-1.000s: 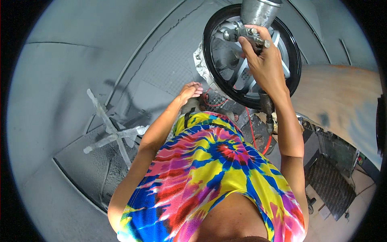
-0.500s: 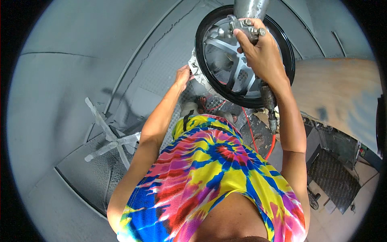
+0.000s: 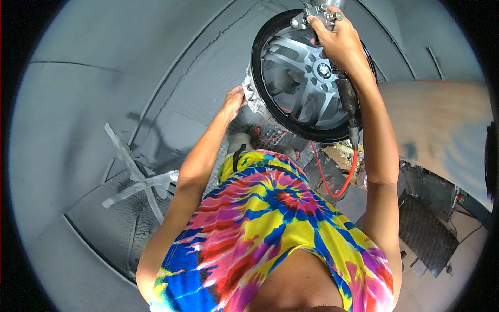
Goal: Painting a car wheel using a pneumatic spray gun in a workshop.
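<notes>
My right hand (image 3: 340, 41) is closed round a metal spray gun (image 3: 318, 16) at the top of the view, over the upper right part of a wheel (image 3: 299, 112). The wheel has a black rim and silver spokes. From the gun's handle a dark fitting (image 3: 347, 96) runs down to a red air hose (image 3: 340, 192). At the wheel's left side, my left hand (image 3: 235, 100) has its fingers pressed together on the crumpled white covering (image 3: 253, 92) along the wheel's edge. What holds the wheel up is hidden.
A cross-shaped stand (image 3: 143, 182) wrapped in pale tape is at my left, by grey-coated sheeting (image 3: 99, 229). A large tan panel (image 3: 436, 119) stands at the right, with a dark mat (image 3: 429, 234) below it. Crumpled paper (image 3: 340, 156) and hose lie on the floor near my feet.
My right hand and the spray gun have moved up, baring the wheel's hub and more spokes. The hose has swung along with them. My left hand stays at the covering.
</notes>
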Motion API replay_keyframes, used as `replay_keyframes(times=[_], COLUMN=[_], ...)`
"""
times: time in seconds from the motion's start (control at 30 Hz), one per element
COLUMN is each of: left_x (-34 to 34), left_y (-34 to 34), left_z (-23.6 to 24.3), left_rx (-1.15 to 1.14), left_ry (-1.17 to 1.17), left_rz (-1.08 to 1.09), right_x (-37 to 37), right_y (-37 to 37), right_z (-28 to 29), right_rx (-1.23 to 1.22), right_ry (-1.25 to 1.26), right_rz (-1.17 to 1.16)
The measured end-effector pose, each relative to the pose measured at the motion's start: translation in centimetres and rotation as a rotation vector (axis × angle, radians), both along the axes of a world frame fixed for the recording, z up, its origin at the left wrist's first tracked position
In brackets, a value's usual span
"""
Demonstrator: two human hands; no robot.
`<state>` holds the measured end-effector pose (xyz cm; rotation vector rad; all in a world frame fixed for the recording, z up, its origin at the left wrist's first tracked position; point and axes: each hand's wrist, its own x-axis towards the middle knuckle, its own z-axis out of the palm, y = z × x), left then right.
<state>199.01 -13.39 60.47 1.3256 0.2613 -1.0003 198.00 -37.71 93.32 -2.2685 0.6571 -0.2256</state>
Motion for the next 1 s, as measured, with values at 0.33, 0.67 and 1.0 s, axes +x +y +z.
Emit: replay_keyframes(times=[0.33,0.67,1.0], left_x=[-0.1,0.0,0.1], left_y=[-0.1,0.1,0.1], left_z=[1.3,0.2,0.6], left_rx=[-0.021,-0.045,0.007], left_ry=[-0.006,-0.013,-0.03], left_rz=[0.008,-0.019,-0.056], right_x=[2.3,0.8,0.6], right_y=[-1.5,-0.9,-0.4], right_z=[-2.3,-1.2,0.2], right_rx=[-0.01,0.053,0.105], right_ry=[0.058,0.035,0.015], right_rz=[0.049,0.051,0.108])
